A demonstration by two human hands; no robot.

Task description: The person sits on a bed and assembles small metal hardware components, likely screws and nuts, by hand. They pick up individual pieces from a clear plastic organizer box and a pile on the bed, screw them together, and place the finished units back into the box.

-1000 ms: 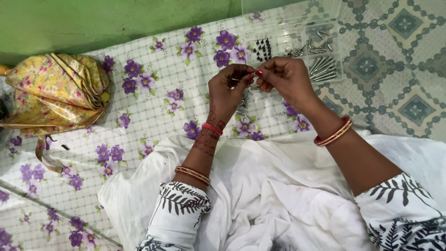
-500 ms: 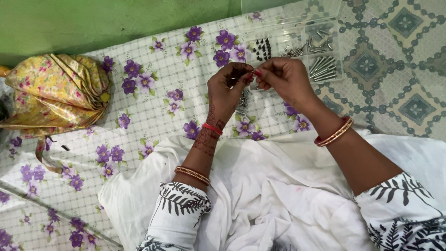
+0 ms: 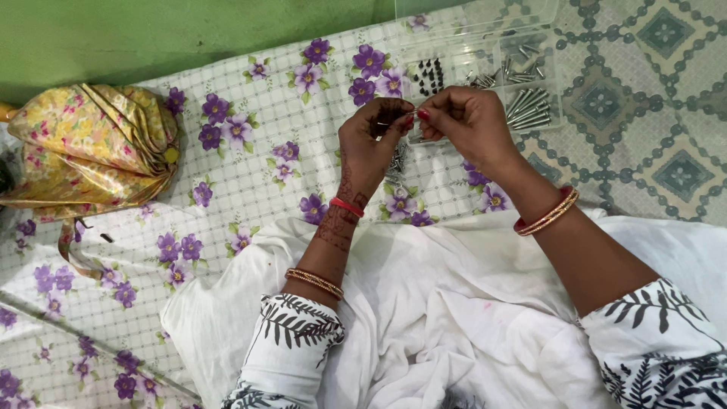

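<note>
My left hand (image 3: 370, 142) and my right hand (image 3: 471, 123) meet fingertip to fingertip above the flowered cloth. Between them they pinch a small metal screw (image 3: 410, 117), mostly hidden by the fingers. Below the hands lies a little heap of silver screws (image 3: 395, 161). Just beyond the hands stands a clear plastic compartment box (image 3: 545, 45) holding small black parts (image 3: 431, 76) and long silver screws (image 3: 528, 107).
A white checked cloth with purple flowers (image 3: 242, 174) covers the floor. At the left sits a yellow flowered fabric bag (image 3: 95, 148). A patterned mat (image 3: 659, 113) lies at the right, and white fabric (image 3: 454, 318) is over my lap. Behind is a green wall (image 3: 151, 38).
Both hands have shifted slightly up in the view, still pinched together on the screw; the fingers have turned a little.
</note>
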